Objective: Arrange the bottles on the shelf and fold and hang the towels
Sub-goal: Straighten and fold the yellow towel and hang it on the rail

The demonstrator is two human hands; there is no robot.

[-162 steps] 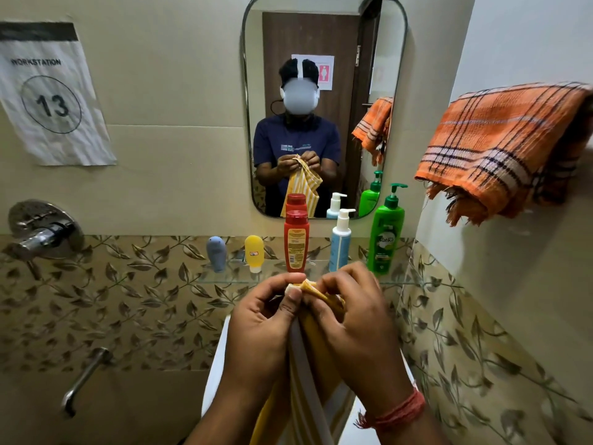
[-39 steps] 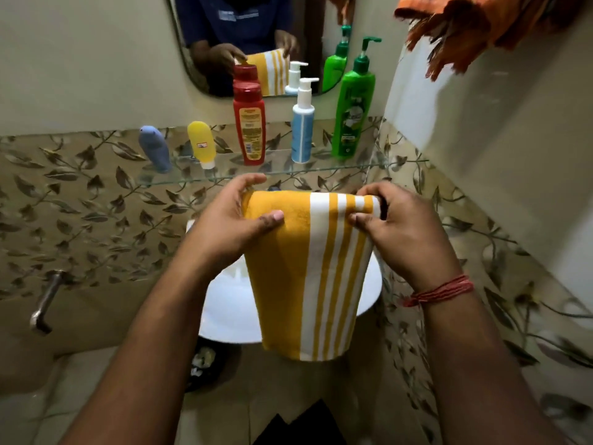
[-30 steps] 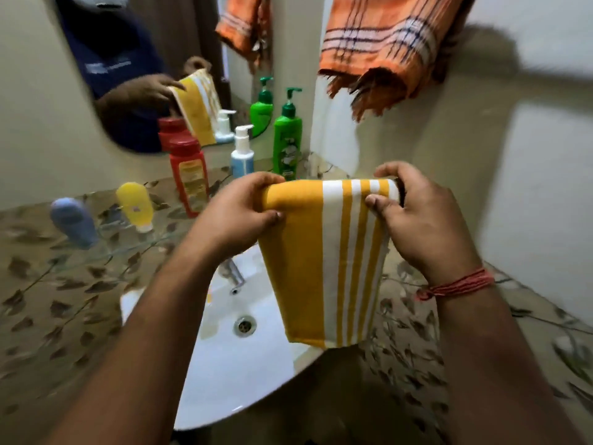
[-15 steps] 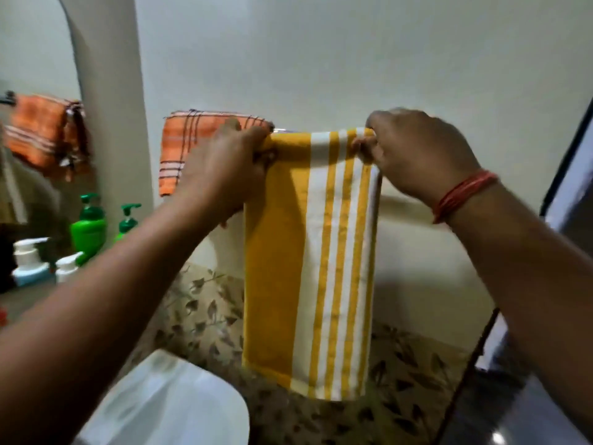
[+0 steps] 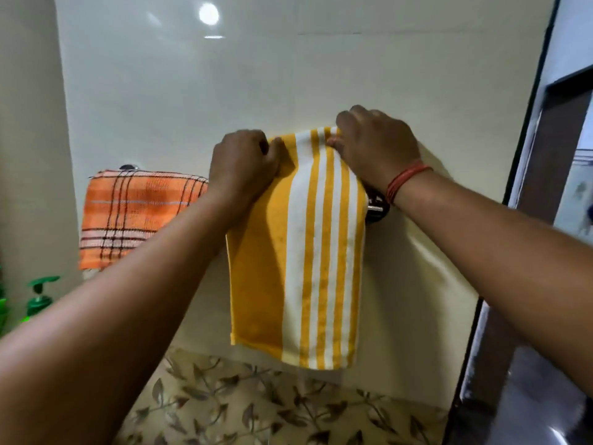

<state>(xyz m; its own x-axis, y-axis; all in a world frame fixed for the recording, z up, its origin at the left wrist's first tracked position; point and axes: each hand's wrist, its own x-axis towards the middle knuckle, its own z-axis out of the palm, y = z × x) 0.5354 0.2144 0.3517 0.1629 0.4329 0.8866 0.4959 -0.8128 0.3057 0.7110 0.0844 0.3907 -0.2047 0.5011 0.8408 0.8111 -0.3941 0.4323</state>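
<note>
left hand (image 5: 242, 165) and right hand (image 5: 375, 142) grip yellow striped towel (image 5: 298, 252) top edge; orange towel (image 5: 134, 213) just left.

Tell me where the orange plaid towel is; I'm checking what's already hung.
In the head view the orange plaid towel hangs on the wall at left, beside the yellow striped towel.

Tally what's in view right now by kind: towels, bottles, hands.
Towels: 2, the yellow striped towel gripped at its top edge by the left hand and right hand, and the orange plaid towel hanging to its left.
Bottles: 1 plainly visible, the green pump bottle at the left edge.
Hands: 2.
Total: 5.
</note>
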